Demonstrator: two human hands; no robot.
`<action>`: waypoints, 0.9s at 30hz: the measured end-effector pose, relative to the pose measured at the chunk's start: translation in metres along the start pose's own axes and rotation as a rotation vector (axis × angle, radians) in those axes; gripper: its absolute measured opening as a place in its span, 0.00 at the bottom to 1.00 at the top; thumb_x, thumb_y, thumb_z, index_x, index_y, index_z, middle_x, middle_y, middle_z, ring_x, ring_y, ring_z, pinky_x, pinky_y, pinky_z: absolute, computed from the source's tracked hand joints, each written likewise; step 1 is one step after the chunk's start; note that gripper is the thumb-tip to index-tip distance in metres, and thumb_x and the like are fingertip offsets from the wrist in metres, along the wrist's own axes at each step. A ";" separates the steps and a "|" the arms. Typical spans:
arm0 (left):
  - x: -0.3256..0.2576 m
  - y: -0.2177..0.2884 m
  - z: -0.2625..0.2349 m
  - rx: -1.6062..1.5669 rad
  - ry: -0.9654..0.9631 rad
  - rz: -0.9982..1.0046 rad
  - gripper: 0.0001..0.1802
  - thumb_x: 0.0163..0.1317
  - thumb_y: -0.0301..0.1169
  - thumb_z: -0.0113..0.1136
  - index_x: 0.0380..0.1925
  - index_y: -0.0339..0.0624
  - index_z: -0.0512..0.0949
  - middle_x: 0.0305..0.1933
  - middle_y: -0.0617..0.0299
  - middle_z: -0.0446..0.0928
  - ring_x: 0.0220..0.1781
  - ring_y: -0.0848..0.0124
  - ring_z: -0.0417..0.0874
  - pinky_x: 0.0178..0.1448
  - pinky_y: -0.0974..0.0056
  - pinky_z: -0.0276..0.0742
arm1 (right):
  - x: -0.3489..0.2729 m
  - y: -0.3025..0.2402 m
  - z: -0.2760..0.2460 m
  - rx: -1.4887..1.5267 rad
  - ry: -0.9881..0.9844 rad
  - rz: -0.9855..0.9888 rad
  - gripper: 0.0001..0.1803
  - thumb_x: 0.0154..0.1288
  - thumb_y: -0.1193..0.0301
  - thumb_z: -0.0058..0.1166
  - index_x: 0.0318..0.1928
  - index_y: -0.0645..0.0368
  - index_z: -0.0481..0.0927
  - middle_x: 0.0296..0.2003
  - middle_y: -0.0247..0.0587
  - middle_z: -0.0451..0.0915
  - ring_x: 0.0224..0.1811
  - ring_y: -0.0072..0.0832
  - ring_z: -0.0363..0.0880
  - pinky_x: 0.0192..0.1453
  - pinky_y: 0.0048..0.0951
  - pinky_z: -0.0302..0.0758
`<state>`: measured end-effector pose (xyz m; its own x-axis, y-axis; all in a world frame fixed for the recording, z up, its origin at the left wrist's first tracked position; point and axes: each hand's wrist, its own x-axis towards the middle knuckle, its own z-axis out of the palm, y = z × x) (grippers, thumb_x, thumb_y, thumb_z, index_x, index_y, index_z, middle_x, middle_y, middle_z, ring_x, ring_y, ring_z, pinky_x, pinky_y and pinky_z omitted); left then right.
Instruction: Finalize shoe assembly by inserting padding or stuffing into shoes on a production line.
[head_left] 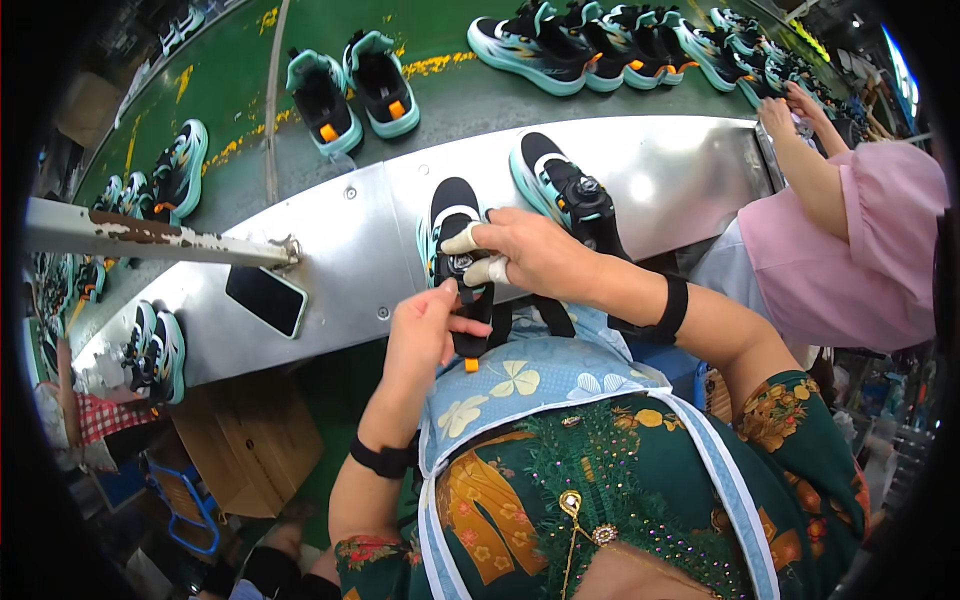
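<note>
A black and mint sneaker lies at the metal ledge's near edge, toe pointing away from me, its heel by my apron. My right hand, with pale covers on two fingertips, grips its upper around the round dial. From the near left, my left hand pinches at the shoe's tongue or strap just below the dial; its fingertips partly hide what they hold. To the right, a matching sneaker with a black dial rests on the ledge, partly behind my right forearm.
The metal ledge borders a green conveyor carrying several sneakers. A phone lies left, near a worn metal bar. At right works a person in pink. A cardboard box stands below left.
</note>
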<state>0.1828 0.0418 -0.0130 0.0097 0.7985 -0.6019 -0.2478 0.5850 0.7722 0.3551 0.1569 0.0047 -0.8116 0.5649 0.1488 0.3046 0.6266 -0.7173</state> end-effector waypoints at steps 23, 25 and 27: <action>0.018 0.150 0.080 0.827 0.046 0.743 0.12 0.53 0.32 0.65 0.38 0.44 0.81 0.34 0.61 0.80 0.40 0.63 0.78 0.50 0.61 0.61 | 0.116 0.182 -0.189 -0.996 -0.015 -0.147 0.17 0.48 0.63 0.64 0.42 0.46 0.84 0.48 0.42 0.77 0.67 0.42 0.62 0.75 0.53 0.49; 0.047 0.181 0.086 0.665 0.051 0.794 0.12 0.54 0.32 0.65 0.38 0.40 0.81 0.36 0.59 0.81 0.41 0.60 0.79 0.49 0.59 0.65 | 0.117 0.251 -0.226 -1.174 0.001 -0.135 0.14 0.52 0.64 0.60 0.41 0.45 0.85 0.53 0.38 0.76 0.70 0.39 0.59 0.76 0.54 0.46; 0.090 0.199 0.089 0.673 0.085 0.958 0.14 0.54 0.32 0.65 0.40 0.41 0.80 0.37 0.57 0.81 0.42 0.58 0.79 0.48 0.58 0.66 | 0.120 0.296 -0.246 -1.170 0.113 -0.123 0.12 0.55 0.65 0.56 0.40 0.47 0.86 0.53 0.36 0.76 0.71 0.36 0.57 0.76 0.54 0.46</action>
<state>0.2205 0.2428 0.1046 0.0258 0.9562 0.2915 0.4439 -0.2722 0.8537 0.4705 0.5417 -0.0224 -0.8365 0.4742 0.2747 0.5467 0.7573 0.3573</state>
